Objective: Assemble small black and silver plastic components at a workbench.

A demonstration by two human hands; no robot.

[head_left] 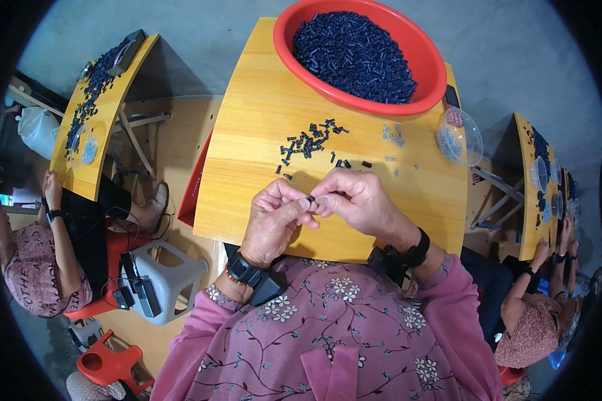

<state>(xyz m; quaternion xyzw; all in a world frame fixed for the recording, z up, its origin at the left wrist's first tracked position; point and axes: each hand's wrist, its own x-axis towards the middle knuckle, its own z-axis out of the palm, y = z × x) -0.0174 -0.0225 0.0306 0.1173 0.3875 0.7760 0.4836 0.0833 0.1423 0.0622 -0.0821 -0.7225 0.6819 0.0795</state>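
Observation:
Both hands meet over the near part of the wooden table (241,160). Between thumb and fingers, my left hand (272,219) pinches a small black cylindrical part (311,199). My right hand (358,204) is closed at the same spot, its thumb and forefinger pressed together against the part; whether it holds a second tiny piece is hidden. Just beyond the fingers lies a loose pile of black cylindrical parts (309,143), with a few strays nearer me. Small clear pieces (393,135) are scattered to the right of that pile.
A big red basin (437,80) full of black parts stands at the table's far edge. At the right edge is a clear plastic bowl (473,137) with small pale pieces. People work at side tables (80,175) left and right. A grey stool (180,281) stands at left.

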